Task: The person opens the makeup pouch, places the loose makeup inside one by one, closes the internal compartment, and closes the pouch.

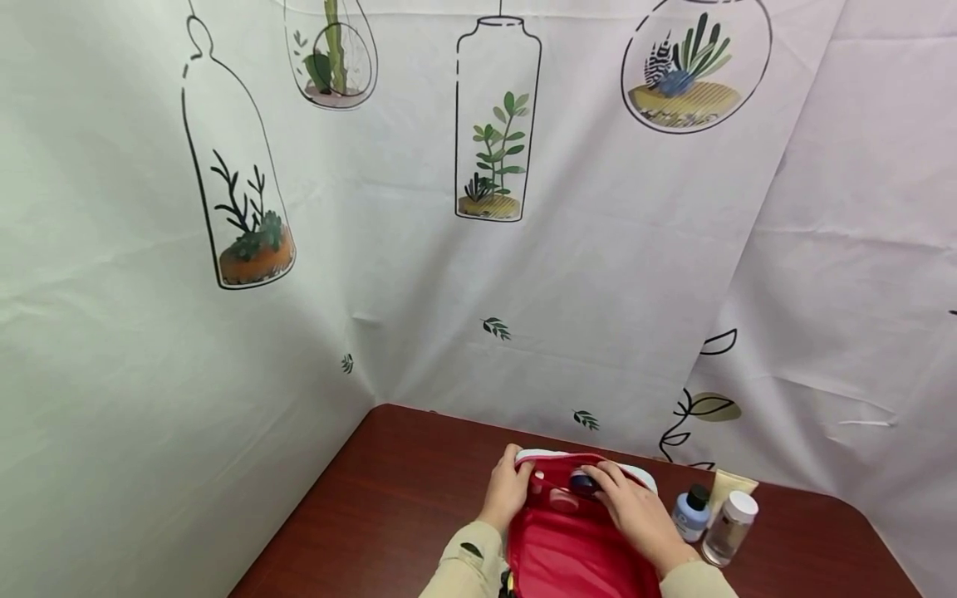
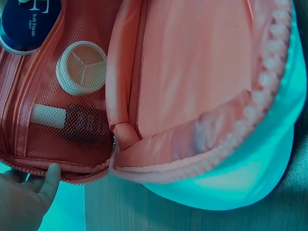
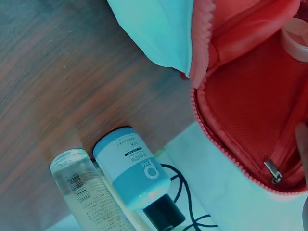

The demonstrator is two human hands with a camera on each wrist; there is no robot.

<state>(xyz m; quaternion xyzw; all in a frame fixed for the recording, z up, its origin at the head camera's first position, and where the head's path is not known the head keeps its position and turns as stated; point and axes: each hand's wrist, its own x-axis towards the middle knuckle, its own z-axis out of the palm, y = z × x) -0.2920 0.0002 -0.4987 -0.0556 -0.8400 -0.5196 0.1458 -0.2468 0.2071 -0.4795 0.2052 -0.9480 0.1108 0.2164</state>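
A white cosmetic bag with a red lining lies unzipped, its lid raised. My left hand grips the lid's left edge, with a fingertip over the zip edge in the left wrist view. At the lid's upper pocket my right hand holds a dark blue round powder compact marked "Soft Focus". Behind the lid's mesh sit a round white-rimmed case and a small bottle with a white cap. Most of my right hand is outside the right wrist view.
Right of the bag stand a blue bottle with a black cap, a clear bottle with a white cap and a cream tube. A metal zip pull hangs at the lid pocket. Printed cloth hangs behind the brown table.
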